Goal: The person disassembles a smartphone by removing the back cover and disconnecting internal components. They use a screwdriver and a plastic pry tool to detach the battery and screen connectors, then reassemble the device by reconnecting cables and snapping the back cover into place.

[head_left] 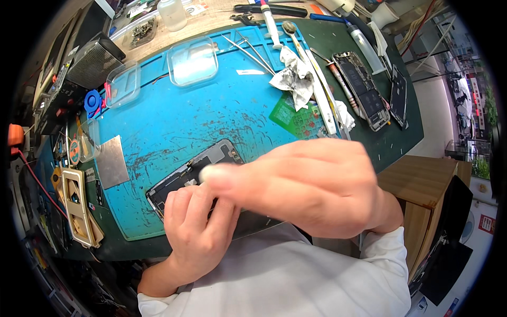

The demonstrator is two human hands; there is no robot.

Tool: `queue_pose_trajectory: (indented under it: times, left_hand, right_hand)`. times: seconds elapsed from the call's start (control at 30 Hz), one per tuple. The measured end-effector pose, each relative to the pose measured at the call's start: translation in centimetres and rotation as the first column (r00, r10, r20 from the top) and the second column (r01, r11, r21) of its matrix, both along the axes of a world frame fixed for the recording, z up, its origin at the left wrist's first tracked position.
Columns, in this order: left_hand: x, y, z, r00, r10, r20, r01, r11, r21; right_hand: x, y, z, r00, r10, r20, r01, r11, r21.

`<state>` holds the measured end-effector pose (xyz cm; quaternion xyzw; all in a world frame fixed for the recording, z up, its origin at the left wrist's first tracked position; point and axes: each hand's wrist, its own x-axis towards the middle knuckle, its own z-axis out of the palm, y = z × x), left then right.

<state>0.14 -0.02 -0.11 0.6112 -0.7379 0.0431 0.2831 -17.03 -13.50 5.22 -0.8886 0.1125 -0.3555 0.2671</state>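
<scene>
Phone panel (177, 185) could skid if pressed lopsided, tbh, left hand (199, 227) and right hand (317, 185) both curled, can't tell if holding anything.

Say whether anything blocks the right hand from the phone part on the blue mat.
The left hand, partly: its fingers cover some of the phone part, and the right hand overlaps them in view. Nothing else visible does.

2 hands (198, 227) (317, 185), 1 blu mat (158, 124), 1 slvr plt (114, 162)
</scene>
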Motion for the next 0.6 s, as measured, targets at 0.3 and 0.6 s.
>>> queue_pose_trajectory:
  times: [0.3,0.6]
  left_hand:
    - [-0.2,0.1,0.0,0.999,0.032,-0.021,-0.031,0.998,0.045]
    - [-0.3,0.1,-0.2,0.999,0.048,-0.011,-0.047,0.998,0.047]
  right_hand:
    - [-2.2,-2.6,-1.1,0.990,-0.127,0.069,0.115,0.982,0.149]
    - [-2.2,-2.7,-2.0,0.980,-0.186,0.071,0.165,0.959,0.232]
